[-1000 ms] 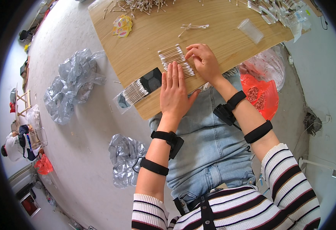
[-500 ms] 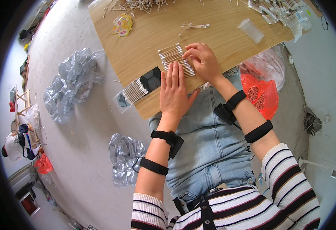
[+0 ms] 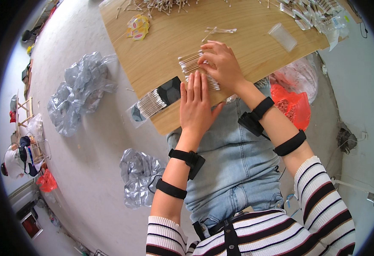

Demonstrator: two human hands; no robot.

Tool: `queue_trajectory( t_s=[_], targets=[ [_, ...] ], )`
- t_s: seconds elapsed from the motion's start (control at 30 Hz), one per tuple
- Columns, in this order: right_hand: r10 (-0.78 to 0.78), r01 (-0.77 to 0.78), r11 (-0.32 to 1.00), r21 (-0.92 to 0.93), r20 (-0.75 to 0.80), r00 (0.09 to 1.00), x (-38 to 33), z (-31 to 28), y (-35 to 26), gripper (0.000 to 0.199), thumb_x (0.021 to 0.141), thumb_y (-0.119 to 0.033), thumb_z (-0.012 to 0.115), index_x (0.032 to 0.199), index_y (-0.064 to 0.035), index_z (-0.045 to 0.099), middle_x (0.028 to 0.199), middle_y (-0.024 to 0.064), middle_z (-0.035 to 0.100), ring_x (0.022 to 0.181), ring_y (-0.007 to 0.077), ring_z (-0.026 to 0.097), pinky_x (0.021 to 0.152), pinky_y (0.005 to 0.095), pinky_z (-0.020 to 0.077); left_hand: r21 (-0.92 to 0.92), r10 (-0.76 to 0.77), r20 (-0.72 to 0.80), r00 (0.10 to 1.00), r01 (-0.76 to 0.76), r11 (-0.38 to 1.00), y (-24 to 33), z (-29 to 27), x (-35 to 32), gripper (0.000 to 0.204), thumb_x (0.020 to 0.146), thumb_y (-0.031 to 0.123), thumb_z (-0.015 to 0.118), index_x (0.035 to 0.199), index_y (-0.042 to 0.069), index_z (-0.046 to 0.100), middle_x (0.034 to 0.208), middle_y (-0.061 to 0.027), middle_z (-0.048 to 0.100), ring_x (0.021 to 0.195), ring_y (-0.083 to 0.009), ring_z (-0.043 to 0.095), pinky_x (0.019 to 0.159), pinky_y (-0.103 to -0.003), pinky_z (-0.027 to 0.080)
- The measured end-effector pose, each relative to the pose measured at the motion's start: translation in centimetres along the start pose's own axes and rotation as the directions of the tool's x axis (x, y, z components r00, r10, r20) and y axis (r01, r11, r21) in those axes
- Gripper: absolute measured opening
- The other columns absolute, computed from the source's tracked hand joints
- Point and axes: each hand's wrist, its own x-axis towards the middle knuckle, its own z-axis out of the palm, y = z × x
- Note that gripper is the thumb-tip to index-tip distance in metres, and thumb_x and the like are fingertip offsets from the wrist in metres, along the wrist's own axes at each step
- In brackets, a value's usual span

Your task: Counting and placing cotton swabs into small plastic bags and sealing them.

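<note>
Swabs lie in a flat row near the close edge of the wooden board, light, thin and liable to roll or scatter, so they are best pressed from above or pinched as a bunch at mid-stick. Left hand lies flat, fingers together, against the row's near side; right hand curls over its far side, fingertips down on the sticks, with a filled clear pouch left of the row at the board's edge.

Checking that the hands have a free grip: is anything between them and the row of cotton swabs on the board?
Nothing visible. The left hand lies flat with its fingertips on the near end of the swab row, and the right hand rests on the row's right side. The loose swabs and clear packet lie farther up the board, apart.
</note>
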Motion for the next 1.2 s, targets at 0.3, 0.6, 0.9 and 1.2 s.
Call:
queue_trajectory(
  t_s=[0.3,0.6,0.9,1.2],
  targets=[
    [0.084,-0.086,0.992,-0.097,-0.023,0.996,2.1,0.4,1.9,0.01,0.082,-0.018,0.069,0.09,-0.0129,0.068,0.119,0.0061,0.061,0.124,0.0265,0.049,0.099,0.0428,0.0399,-0.091,-0.044,0.011,0.999,0.044,0.995,0.7,-1.4,-0.6,0.083,0.085,0.049,0.064,0.144,-0.001,0.036,0.147,-0.0195,0.036,0.139,-0.0328,0.031,0.118,-0.05,0.016],
    [0.116,-0.093,0.949,-0.3,0.06,0.991,-1.4,1.8,-3.0,0.041,0.096,-0.019,0.049,0.134,-0.0031,0.048,0.144,0.0189,0.043,0.141,0.0327,0.031,0.116,0.0454,0.0245,-0.972,-0.717,-0.086,0.691,0.1,0.213,-0.5,-2.5,-0.1,0.06,0.105,0.039,0.035,0.148,-0.002,0.027,0.15,-0.0159,0.035,0.141,-0.0236,0.031,0.117,-0.037,0.021],
    [0.073,-0.027,0.97,-0.243,0.183,0.98,-0.3,5.0,-5.9,0.049,0.093,-0.011,0.047,0.14,-0.0012,0.042,0.149,0.0154,0.038,0.144,0.0315,0.026,0.119,0.0433,0.0222,-0.999,-0.783,-0.036,0.621,-0.004,0.043,-1.3,-2.0,1.2,0.063,0.104,0.045,0.032,0.148,-0.001,0.026,0.149,-0.0172,0.036,0.142,-0.0218,0.03,0.118,-0.036,0.019],
    [0.031,0.004,0.982,-0.188,0.184,0.982,-0.1,6.1,-6.8,0.046,0.093,-0.014,0.042,0.135,0.0025,0.046,0.146,0.0179,0.042,0.144,0.0319,0.027,0.119,0.0419,0.0222,-0.993,-0.784,0.013,0.62,-0.087,-0.085,-1.9,-1.9,1.4,0.065,0.104,0.047,0.032,0.148,0.0,0.025,0.148,-0.0167,0.038,0.141,-0.0207,0.03,0.117,-0.035,0.019]
  ],
)
